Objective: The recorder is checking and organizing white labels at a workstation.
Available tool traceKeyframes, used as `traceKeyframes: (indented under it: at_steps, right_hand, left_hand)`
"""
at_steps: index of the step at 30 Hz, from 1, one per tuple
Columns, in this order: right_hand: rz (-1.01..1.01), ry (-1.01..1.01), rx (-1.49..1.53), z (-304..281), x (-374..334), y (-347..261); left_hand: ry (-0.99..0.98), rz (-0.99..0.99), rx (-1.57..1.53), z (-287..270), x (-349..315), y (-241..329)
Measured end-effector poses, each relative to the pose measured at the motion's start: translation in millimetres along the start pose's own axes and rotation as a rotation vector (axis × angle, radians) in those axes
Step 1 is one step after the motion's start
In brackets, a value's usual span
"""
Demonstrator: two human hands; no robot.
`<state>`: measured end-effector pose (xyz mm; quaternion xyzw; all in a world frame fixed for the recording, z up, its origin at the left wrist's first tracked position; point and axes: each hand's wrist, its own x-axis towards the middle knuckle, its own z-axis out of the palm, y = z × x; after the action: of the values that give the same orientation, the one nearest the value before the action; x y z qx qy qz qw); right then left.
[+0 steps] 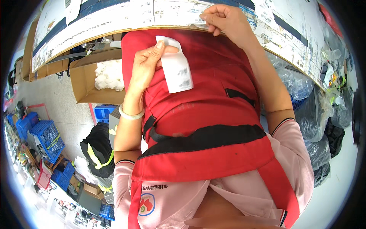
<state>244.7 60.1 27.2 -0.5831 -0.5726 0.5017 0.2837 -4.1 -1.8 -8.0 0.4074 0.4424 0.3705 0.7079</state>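
Note:
My left hand [146, 63] is closed, pinching a white label strip [177, 74] between thumb and fingers. The strip hangs down over the red apron [206, 114], with small dark print near its lower end. Above the near edge of the worktable [106, 27], my right hand [228, 23] has its thumb and forefinger pressed together, the other fingers curled. Whatever is in that pinch, if anything, is too small to tell against the white tabletop. Beside it, a printed white label [143, 13] lies on the table.
Left of my lap, below the table edge, an open cardboard box [84, 78] holds crumpled white paper. Blue crates [47, 139] and a black bag with a yellow-green tie [97, 150] stand on the floor at left. Clear plastic bags [312, 114] are heaped at right.

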Motion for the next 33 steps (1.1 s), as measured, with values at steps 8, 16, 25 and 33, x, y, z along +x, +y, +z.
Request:
traceKeyframes:
  at_steps: [8, 16, 25, 33]
  right_hand:
    - [0.079, -0.051, 0.132, -3, 10, -14]
    - [0.08, -0.011, 0.063, 2, 18, -2]
    - [0.101, -0.017, 0.02, 3, 17, -8]
    - [0.027, -0.007, -0.032, 4, 19, 0]
  left_hand:
    - [0.013, -0.002, -0.007, -7, 4, -2]
    - [0.017, -0.022, -0.048, -3, 3, 1]
    - [0.008, -0.022, -0.031, -2, 2, -1]
    - [0.001, -0.047, -0.07, 0, 1, -3]
